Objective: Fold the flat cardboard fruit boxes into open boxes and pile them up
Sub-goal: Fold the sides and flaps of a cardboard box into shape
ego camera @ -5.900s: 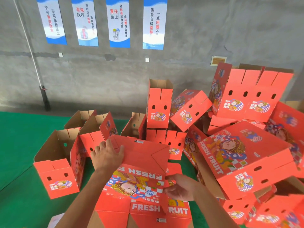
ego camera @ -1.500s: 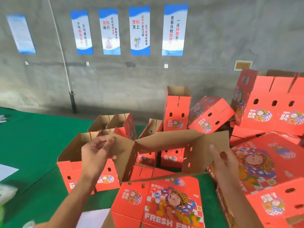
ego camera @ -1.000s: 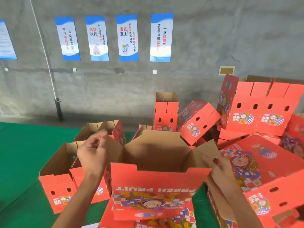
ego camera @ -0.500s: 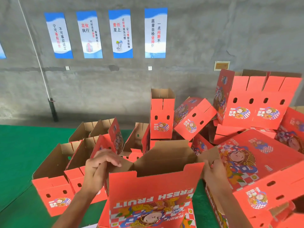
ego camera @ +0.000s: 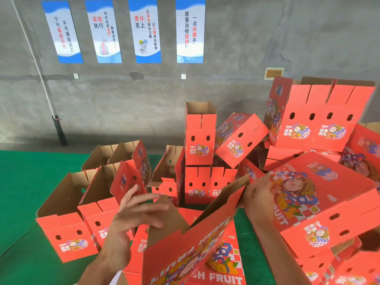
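Note:
I hold a red "FRESH FRUIT" cardboard box (ego camera: 191, 251) tilted in front of me, its brown inside showing at the top. My right hand (ego camera: 258, 199) grips its raised right corner. My left hand (ego camera: 136, 214) hovers at the box's left brown flap with the fingers spread and straight. More flat printed boxes (ego camera: 224, 272) lie under it on the green floor.
Folded open boxes (ego camera: 67, 214) stand to the left on the green mat (ego camera: 22, 182). A jumbled pile of folded red boxes (ego camera: 320, 194) rises on the right and behind, up to a grey wall with blue posters (ego camera: 144, 29).
The box has tipped from level to slanting, right corner up. My left hand has let go of its left flap and opened. My right hand has kept its grip and risen.

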The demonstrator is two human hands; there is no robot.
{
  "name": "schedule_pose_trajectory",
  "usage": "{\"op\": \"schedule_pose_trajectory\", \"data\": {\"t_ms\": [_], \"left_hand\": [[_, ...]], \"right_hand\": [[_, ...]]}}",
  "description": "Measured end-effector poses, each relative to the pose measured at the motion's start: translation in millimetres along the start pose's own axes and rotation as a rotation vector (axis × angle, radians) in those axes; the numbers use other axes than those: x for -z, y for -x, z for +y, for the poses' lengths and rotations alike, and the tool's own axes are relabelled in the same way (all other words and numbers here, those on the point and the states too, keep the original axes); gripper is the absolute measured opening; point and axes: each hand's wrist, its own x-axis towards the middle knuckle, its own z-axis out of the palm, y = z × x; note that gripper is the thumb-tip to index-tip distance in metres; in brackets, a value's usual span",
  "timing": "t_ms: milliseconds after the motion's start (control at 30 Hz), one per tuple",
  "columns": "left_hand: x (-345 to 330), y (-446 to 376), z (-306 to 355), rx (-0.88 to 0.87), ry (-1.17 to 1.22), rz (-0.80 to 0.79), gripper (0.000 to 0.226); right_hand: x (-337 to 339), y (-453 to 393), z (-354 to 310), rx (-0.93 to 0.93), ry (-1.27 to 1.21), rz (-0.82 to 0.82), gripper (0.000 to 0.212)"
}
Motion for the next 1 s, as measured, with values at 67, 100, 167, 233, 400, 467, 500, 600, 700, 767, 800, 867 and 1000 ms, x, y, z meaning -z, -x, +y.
{"op": "schedule_pose_trajectory", "data": {"t_ms": [67,100,167,233,400,467,500,600,700,767,800,867,1000], "left_hand": [[-6,11,-8,-0.089,-0.116,-0.056,0.076],[-10,14,-4,-0.089,-0.082,0.002,0.075],[-17,20,0,-0.115,-0.125,0.122,0.021],[-29,30,8,-0.073,-0.107,0.099,0.084],[-19,36,16,0.056,-0.163,0.042,0.045],[-17,25,9,0.082,-0.3,0.07,0.045],[-21,20,4,0.157,-0.321,0.089,0.049],[-41,6,3,0.485,-0.308,0.129,0.056],[-59,-10,2,0.637,-0.238,0.153,0.051],[-64,-20,-1,0.607,-0.182,0.164,0.057],[-65,-24,-1,0.569,-0.168,0.158,0.056],[-69,-31,2,0.474,-0.2,0.17,0.052],[-79,-40,17,0.29,-0.264,0.199,0.071]], "right_hand": [[-2,0,-4,-0.045,-0.004,0.01,0.042],[-1,0,-7,-0.059,-0.012,0.007,0.036],[-1,-1,-11,-0.067,-0.036,-0.001,0.029],[-1,-2,-12,-0.047,-0.04,0.001,0.028],[7,-8,-3,0.052,0.0,-0.086,0.051],[14,-10,7,0.103,-0.162,-0.199,0.059],[18,-9,11,0.094,-0.273,-0.244,0.059],[26,-4,23,-0.006,-0.513,-0.289,0.044],[34,0,37,-0.086,-0.583,-0.319,0.043],[40,4,42,-0.076,-0.586,-0.318,0.045],[43,7,42,-0.052,-0.593,-0.328,0.05],[45,11,43,0.042,-0.599,-0.367,0.061],[48,15,38,0.253,-0.482,-0.417,0.085]]}}
